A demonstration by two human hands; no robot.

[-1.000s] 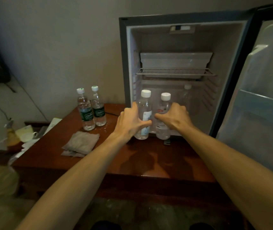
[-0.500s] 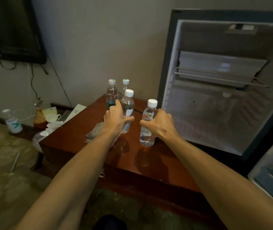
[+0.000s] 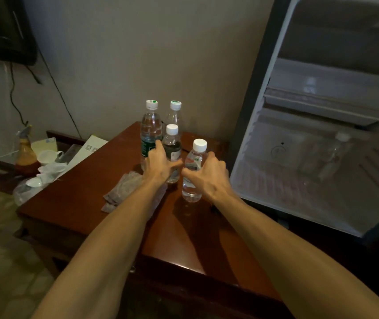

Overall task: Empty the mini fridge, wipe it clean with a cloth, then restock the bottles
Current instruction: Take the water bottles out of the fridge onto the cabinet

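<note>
My left hand grips a clear white-capped water bottle that stands on the wooden table, right in front of two green-labelled bottles. My right hand holds a second white-capped bottle, upright on the table beside the first. The open mini fridge stands at the right; one more bottle shows blurred inside, near the back. A grey folded cloth lies on the table under my left forearm.
An orange spray bottle, a cup, papers and crumpled plastic crowd the table's left end. A dark screen hangs on the wall at upper left, with cables below it. The fridge's wire shelf crosses its upper half.
Both hands carried their bottles out of the fridge leftwards and set them down on the table by the two green-labelled bottles. My view swung left with them.
</note>
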